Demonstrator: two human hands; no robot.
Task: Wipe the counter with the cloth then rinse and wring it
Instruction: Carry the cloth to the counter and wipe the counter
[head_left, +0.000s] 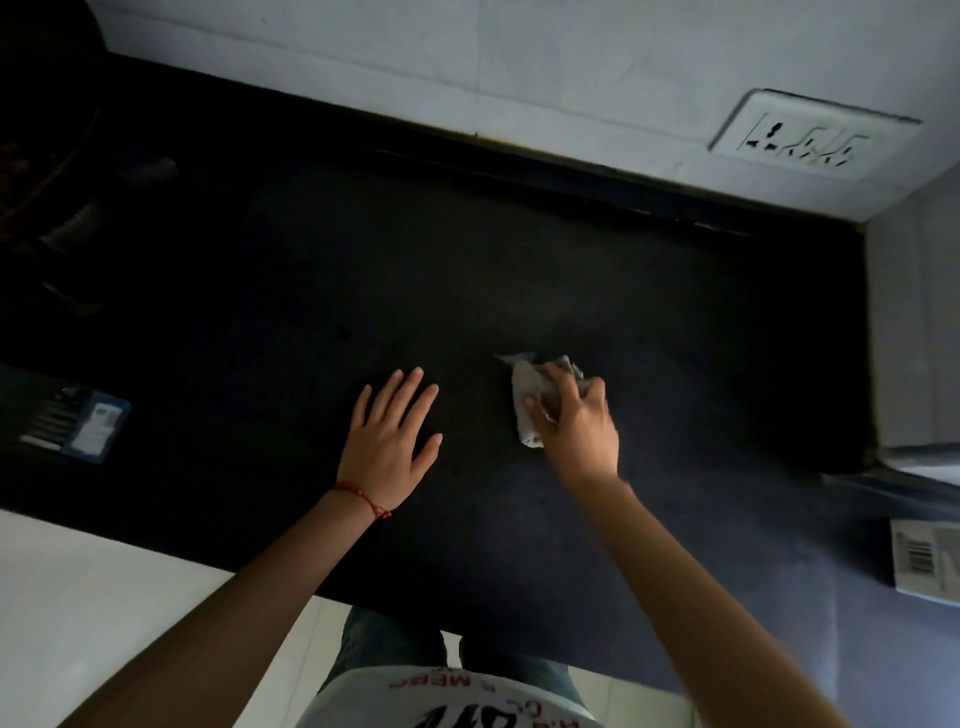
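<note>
I've got the right hand (576, 421) bunching the cloth (530, 400) mid-counter (467, 270), left hand (392, 431) flat and spread beside it; a loose wad could skip patches or slip free.

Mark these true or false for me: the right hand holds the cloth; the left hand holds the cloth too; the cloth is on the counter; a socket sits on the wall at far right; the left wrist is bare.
1. The right hand holds the cloth. True.
2. The left hand holds the cloth too. False: it lies flat on the counter with fingers spread, apart from the cloth.
3. The cloth is on the counter. True.
4. A socket sits on the wall at far right. True.
5. The left wrist is bare. False: it wears a red thread.
</note>
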